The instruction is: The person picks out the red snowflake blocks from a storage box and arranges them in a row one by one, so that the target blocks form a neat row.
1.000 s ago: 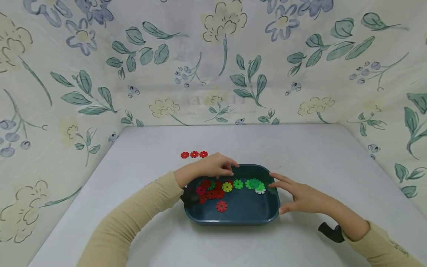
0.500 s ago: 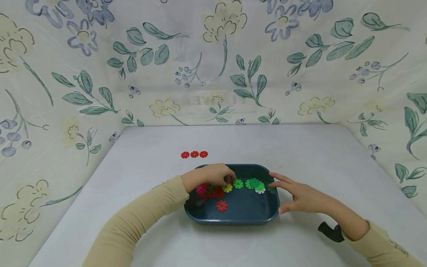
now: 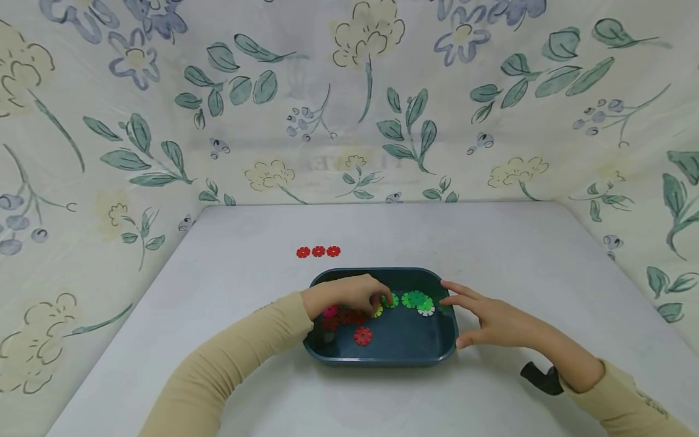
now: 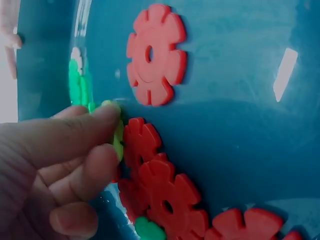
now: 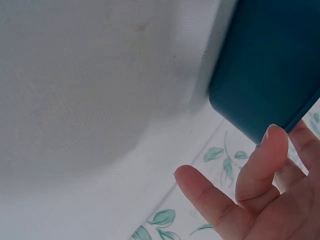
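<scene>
In the dark blue tray [image 3: 382, 363] my left hand [image 3: 357, 294] is lowered, its fingers curled. Thumb and finger pinch the edge of a yellow snowflake building disc [image 4: 118, 137], mostly covered by the fingertips. A green disc [image 3: 393, 300] lies beside those fingertips. Several red discs [image 4: 170, 202] overlap beneath the hand, and a single red disc [image 3: 363, 336] lies flat nearer the front wall. My right hand [image 3: 494, 321] has its fingers spread at the tray's right end, fingertips by the rim; the right wrist view shows the thumb and fingers extended around the tray's corner.
Three red discs [image 3: 318, 251] lie in a row on the white table [image 3: 246, 243] behind the tray. More green discs [image 3: 416, 299] and a white disc [image 3: 426, 311] sit at the tray's right side. A floral cloth [image 3: 327, 121] rises behind the table.
My left hand has come down from above the tray's back rim into the tray, then shifted slightly right to the yellow disc. The right hand stays where it was.
</scene>
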